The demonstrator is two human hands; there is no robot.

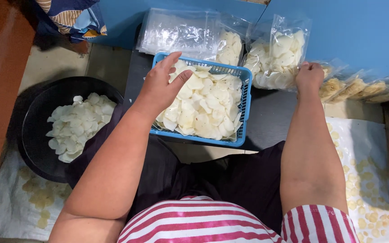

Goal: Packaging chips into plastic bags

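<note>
A blue plastic basket (243,118) full of pale white chips (205,110) rests on a dark surface in front of me. My left hand (160,85) hovers over the basket's left side, fingers spread, touching the chips. My right hand (309,77) is closed on the lower edge of a clear plastic bag (284,49) partly filled with white chips, standing upright to the right of the basket.
A black bowl (34,135) holding more white chips sits at my left. A stack of empty clear bags (176,31) lies behind the basket. Filled bags of yellowish chips (361,87) lie at the right. Sheets with yellow chips (365,180) flank my lap.
</note>
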